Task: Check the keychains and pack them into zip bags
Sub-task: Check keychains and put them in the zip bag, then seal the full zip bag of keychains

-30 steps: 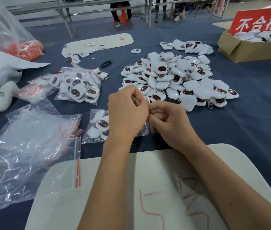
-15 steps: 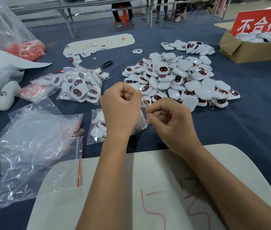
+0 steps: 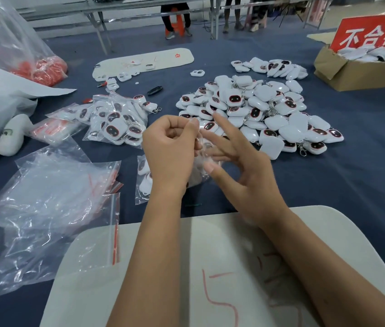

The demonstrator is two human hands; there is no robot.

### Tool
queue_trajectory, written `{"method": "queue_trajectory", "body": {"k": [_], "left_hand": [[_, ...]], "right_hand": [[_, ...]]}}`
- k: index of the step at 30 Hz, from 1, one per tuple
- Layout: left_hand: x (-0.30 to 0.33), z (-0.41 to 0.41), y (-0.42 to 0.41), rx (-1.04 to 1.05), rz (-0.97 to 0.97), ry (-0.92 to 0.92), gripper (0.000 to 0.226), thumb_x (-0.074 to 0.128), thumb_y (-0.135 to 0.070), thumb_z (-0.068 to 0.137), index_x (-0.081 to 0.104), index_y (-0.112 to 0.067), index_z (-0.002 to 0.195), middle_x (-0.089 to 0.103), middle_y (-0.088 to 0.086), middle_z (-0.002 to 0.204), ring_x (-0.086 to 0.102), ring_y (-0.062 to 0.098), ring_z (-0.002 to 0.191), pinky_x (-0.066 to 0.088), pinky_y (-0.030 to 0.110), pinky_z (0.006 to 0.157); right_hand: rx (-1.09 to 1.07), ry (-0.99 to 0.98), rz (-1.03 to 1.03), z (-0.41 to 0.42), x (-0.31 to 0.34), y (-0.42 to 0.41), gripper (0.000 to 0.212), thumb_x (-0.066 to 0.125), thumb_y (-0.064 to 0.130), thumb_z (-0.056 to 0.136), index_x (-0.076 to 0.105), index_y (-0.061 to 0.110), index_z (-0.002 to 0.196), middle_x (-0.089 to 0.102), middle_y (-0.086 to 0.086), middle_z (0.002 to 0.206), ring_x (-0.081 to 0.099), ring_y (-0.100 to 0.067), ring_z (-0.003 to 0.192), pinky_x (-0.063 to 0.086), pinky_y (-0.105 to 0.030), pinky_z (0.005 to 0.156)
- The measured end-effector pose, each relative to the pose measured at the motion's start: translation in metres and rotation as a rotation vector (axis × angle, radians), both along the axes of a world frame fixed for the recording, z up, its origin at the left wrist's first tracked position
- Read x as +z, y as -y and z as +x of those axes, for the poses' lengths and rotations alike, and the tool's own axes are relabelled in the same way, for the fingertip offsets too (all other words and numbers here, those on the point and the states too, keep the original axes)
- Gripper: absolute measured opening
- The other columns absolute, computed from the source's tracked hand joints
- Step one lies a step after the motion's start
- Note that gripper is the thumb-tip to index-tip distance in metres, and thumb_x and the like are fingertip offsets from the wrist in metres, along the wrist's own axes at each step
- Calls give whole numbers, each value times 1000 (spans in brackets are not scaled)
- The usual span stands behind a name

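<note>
— What do you have on the far left?

— I see a heap of empty zip bags point(image 3: 45, 204) on the blue cloth, and past them a pile of packed bags point(image 3: 116, 121) full of white keychains.

— And the hands?

— From my feed, the left hand point(image 3: 170, 152) is raised over the cloth with its fingers curled, pinching the top edge of a small clear zip bag point(image 3: 201, 166) (blurred, though I make out white keychains inside it). Another filled bag point(image 3: 143, 178) lies on the cloth partly behind that wrist.

— The right one?

— The right hand point(image 3: 245, 171) sits just beside the held bag, fingers spread and straight, gripping nothing; I cannot tell whether the fingertips touch the plastic.

— Further right?

— The loose keychain pile point(image 3: 257, 114) lies beyond both hands, and a cardboard box point(image 3: 352, 72) with a red sign point(image 3: 373, 34) stands at the far right edge.
</note>
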State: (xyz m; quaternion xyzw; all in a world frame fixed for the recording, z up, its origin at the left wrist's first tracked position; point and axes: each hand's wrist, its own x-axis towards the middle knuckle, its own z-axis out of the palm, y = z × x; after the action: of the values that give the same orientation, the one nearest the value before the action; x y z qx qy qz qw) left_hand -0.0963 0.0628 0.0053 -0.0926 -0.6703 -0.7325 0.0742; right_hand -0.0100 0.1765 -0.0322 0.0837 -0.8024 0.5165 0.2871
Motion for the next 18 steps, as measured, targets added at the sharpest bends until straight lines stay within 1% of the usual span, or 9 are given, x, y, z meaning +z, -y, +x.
{"method": "queue_trajectory", "body": {"k": [2, 4, 6, 9, 11, 12, 15, 16, 18], "left_hand": [[3, 1, -3, -2, 70, 12, 14, 72, -8, 94, 68, 1, 83, 63, 6, 59, 55, 13, 49, 46, 24, 48], [7, 3, -5, -7, 152, 24, 15, 71, -6, 95, 65, 1, 83, 61, 5, 58, 53, 13, 49, 46, 24, 49], [12, 4, -7, -36, 251, 38, 17, 69, -4, 96, 62, 0, 81, 59, 4, 57, 51, 14, 49, 46, 23, 50], [19, 7, -11, -97, 419, 67, 18, 65, -1, 98, 62, -2, 80, 61, 3, 60, 54, 12, 52, 48, 21, 52], [24, 11, -12, -147, 504, 82, 16, 65, 0, 98, 61, -2, 83, 62, 4, 64, 56, 12, 54, 50, 19, 53], [27, 12, -12, -176, 534, 82, 15, 64, 0, 98, 61, -2, 84, 62, 5, 64, 57, 12, 54, 50, 19, 53], [32, 14, -11, -263, 585, 34, 18, 62, 1, 99, 60, -4, 82, 63, 4, 65, 58, 11, 54, 50, 17, 53], [33, 14, -11, -289, 578, 6, 17, 62, 1, 99, 60, -5, 83, 64, 4, 65, 59, 10, 54, 50, 17, 53], [32, 14, -11, -317, 519, -45, 16, 62, 0, 99, 60, -5, 84, 65, 4, 66, 60, 11, 55, 51, 18, 53]], "right_hand": [[-166, -180, 33, 0, 1, 1, 65, 77, 7, 94, 48, 4, 151, 70, -5, 135, 68, -11, 121, 54, -33, 104], [-350, -291, 65, -1, 1, -2, 57, 83, 14, 90, 57, 2, 139, 71, -6, 127, 68, -17, 119, 56, -38, 99], [-397, -212, 19, -2, 0, -6, 60, 84, 26, 88, 55, 6, 137, 66, -3, 129, 66, -19, 116, 56, -43, 94], [-205, 64, -143, -3, -1, -1, 76, 78, 43, 85, 43, 17, 147, 60, 8, 138, 65, -11, 118, 58, -36, 95], [-122, 58, -190, -5, -3, 3, 62, 72, 39, 91, 44, 26, 145, 68, 14, 128, 69, -5, 114, 57, -24, 91], [-132, 24, -195, -5, -3, 4, 50, 68, 36, 95, 48, 28, 141, 73, 15, 116, 72, -3, 104, 57, -19, 85], [-243, -55, -147, -5, -3, 2, 14, 56, 28, 106, 60, 20, 117, 71, 6, 83, 72, -5, 75, 56, -24, 66], [-266, -70, -148, -5, -3, 0, 9, 54, 24, 108, 60, 17, 107, 66, 4, 76, 71, -5, 72, 54, -26, 63], [-297, -80, -206, -6, -4, -3, 18, 51, 14, 108, 57, 10, 91, 59, 3, 69, 70, -5, 69, 52, -30, 60]]}}
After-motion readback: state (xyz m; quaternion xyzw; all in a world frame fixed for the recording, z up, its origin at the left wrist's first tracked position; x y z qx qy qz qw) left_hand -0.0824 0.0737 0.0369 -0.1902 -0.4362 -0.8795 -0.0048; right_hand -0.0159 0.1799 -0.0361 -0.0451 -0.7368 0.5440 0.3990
